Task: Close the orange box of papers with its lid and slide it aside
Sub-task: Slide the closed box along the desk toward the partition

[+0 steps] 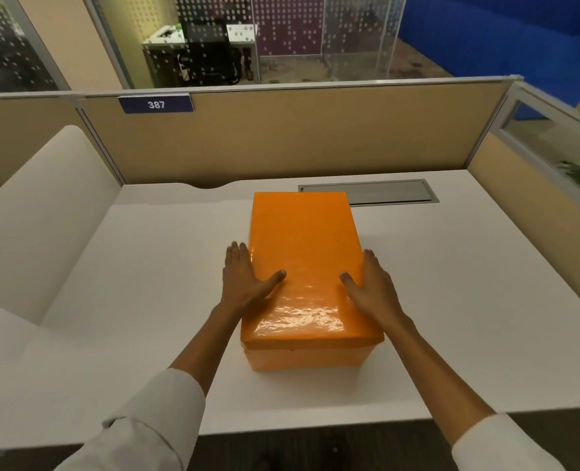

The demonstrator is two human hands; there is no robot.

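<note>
With the lid (302,253) already on the orange box (307,360) mid-worktop (451,300), both hands' fingers (239,256) lay flat against its sides, gripping nothing, so an uneven push risked skewing it.

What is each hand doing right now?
Left hand: open, flat against the orange box, thumb on its lid.
Right hand: open, flat against the box's other side.

Between the hands, the box (307,358) and its lid (303,263) are glossy orange, plain. The desk (451,300) under the hands is plain white. Both sleeves (152,426) are white. Beyond the hands, the partition (281,137) is tan, carrying a dark blue sign (156,104) with white numerals. Farther off, glass (281,35) bears white dots.
</note>
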